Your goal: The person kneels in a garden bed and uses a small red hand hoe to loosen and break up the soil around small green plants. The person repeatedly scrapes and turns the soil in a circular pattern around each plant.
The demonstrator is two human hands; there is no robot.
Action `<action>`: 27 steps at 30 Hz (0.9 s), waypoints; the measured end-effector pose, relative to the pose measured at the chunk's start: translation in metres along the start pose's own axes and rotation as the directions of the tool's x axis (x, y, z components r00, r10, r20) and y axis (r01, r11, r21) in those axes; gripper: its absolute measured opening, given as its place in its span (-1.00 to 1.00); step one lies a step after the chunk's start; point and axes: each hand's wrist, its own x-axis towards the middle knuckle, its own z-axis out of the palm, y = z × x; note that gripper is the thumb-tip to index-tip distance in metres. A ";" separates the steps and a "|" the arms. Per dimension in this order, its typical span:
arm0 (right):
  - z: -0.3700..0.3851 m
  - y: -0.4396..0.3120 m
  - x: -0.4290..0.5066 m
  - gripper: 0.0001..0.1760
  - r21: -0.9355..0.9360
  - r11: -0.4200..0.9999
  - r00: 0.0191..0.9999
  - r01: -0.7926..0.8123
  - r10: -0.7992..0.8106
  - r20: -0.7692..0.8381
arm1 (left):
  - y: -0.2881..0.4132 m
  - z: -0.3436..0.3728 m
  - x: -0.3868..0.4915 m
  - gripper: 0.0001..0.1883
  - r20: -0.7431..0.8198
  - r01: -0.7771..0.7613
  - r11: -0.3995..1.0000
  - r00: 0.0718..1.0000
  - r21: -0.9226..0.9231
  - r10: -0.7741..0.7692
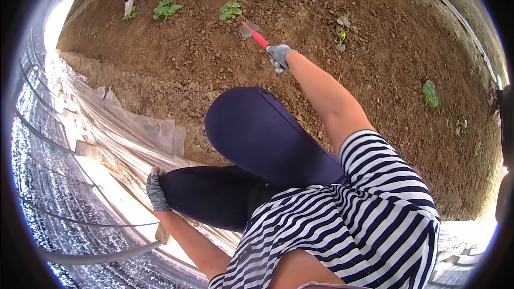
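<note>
My right hand [282,58], in a grey knit glove, is closed around the red handle of a small hand tool [260,39]. The tool's flat metal head lies over the brown soil, just right of a leafy green seedling [230,11]; motion blurs it, and I cannot tell whether it touches the ground. My left hand [156,189], also gloved in grey, rests against my bent knee in dark trousers. Its fingers are partly hidden, and I see no tool there.
Another green seedling [165,9] grows farther left, near a person's leg and shoe [128,8]. A wilted plant with a yellow flower [341,35] stands to the right. Crumpled plastic sheeting [152,128] and a curved greenhouse pipe [104,257] lie on my left.
</note>
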 end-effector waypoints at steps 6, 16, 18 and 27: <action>-0.093 0.127 -0.133 -0.56 -0.161 0.987 0.999 -0.027 0.033 0.037 | -0.008 -0.007 0.002 -0.41 0.014 0.019 1.000 1.000 0.000 -0.019; -0.129 0.215 -0.240 -0.55 -0.233 0.958 0.986 -0.168 0.159 -0.059 | -0.008 -0.010 0.012 -0.31 0.020 0.081 0.995 0.996 0.064 -0.082; -0.116 0.198 -0.207 -0.53 -0.172 0.975 0.988 -0.142 0.151 0.042 | -0.008 -0.009 0.012 -0.39 0.026 0.069 0.997 0.997 0.044 -0.070; 0.033 0.027 -0.038 -0.46 -0.222 0.975 0.983 -0.010 0.050 0.177 | -0.001 -0.008 0.002 -0.37 -0.007 0.125 0.991 0.992 0.046 -0.125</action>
